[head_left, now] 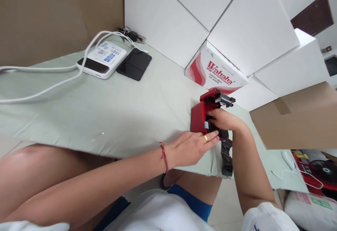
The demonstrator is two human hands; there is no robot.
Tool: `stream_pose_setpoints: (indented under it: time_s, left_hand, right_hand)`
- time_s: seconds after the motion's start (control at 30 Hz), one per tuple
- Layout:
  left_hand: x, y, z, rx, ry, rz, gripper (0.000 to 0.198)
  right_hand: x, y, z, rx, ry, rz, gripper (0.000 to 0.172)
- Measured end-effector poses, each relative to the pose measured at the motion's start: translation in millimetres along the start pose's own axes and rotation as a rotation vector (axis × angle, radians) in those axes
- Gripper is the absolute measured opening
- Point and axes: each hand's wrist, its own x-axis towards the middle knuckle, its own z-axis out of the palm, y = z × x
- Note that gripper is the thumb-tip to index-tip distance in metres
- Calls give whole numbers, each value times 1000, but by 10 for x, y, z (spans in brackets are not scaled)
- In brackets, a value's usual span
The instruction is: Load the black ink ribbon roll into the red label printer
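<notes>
A small red device (198,119) with a black inside stands on the table, its hinged lid (217,97) raised and showing a grey metal part underneath. My right hand (223,119) reaches into the device from the right. Its fingertips are hidden inside, so what they touch cannot be seen. Against the front of the device rests my left hand (195,146), its fingers along the black front edge and its thumb out of sight. It steadies the device. Below my right wrist, a crumpled black strip (226,157) lies at the table's front edge.
A Wahaha carton (216,69) stands behind the device, beside white boxes (168,17). To the left lie a white gadget (105,57) with a cable (88,54), a black phone (134,64) and keys (131,34). Cardboard boxes (297,119) stand at right.
</notes>
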Motion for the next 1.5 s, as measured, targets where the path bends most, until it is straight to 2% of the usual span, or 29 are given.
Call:
stream_pose_setpoints:
  time_s: [0.07,0.17,0.23,0.3,0.37,0.4,0.43,0.57,0.67,0.8,0.9,1.03,1.1,1.17,1.37,1.5]
  left_hand:
    - [10,18,-4,3,-22,-10,61]
    - [21,21,-19,0,-12,-12,62]
    - [22,21,-34,-7,-7,-4,65]
    - [21,31,-46,-21,-7,7,69]
    - [18,48,-56,-38,-13,17,72]
    - [16,59,-60,-44,-16,19,72]
    - [14,69,-63,-49,-19,23,72]
    - [8,93,-67,-50,-17,42,70]
    - [13,81,-63,-43,-6,42,68]
    - [20,59,-61,-37,-23,25,67]
    - [12,41,-54,-26,-21,36,64]
    - [7,-53,-48,-33,129,19,62]
    - [21,-144,-59,-59,224,-53,62]
    - [40,-251,-77,-86,266,-133,63]
    - [68,-488,-79,-107,170,-232,60]
    - [47,-537,-20,-111,183,-168,55]
  right_hand:
    - [-2,-32,-46,-21,-46,-4,20]
    - [-183,-125,-143,71,42,-28,21]
    - [-352,-178,-212,211,225,1,26]
    - [-453,-183,-256,302,526,59,34]
    - [-437,-126,-255,254,824,98,41]
    - [-392,-82,-237,196,918,99,44]
    - [-335,-34,-210,139,947,91,47]
    - [-221,55,-56,82,823,78,51]
    - [-378,-28,65,109,815,109,48]
    - [-658,-157,242,133,757,67,42]
    - [-765,-165,385,203,698,38,39]
    - [-802,-113,516,306,660,34,39]
    - [-804,-99,550,328,656,35,38]
    - [-804,-100,574,339,658,32,37]
    - [-789,-110,597,381,686,40,34]
    - [-766,-106,596,410,700,45,32]
